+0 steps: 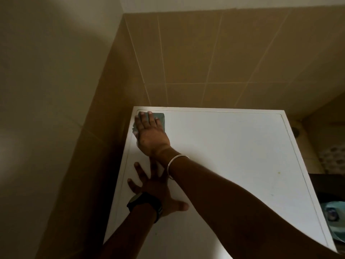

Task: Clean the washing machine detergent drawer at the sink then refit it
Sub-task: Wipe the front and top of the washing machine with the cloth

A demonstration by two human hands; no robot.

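A white washing machine top is seen from above, set into a corner of tan wall tiles. The right hand is laid flat on a grey-green cleaning cloth at the far left corner of the top; its fingers are straight and slightly apart, pressed down on the cloth rather than curled round it. The cloth is seen beyond and to the right of the fingers, and a little of it shows to the left of the palm. A thin metal bangle is worn on the right wrist.

Nearer than the right hand and just below it, the left hand is spread flat on the bare top, fingers straight and wide apart, with nothing held. Part of it is covered by the right forearm, which is crossed over it. A dark wristwatch is worn on the left wrist.

The detergent drawer is not seen. Far to the right of both hands, past the machine's edge, a pale teal object is partly seen; what it is cannot be told.
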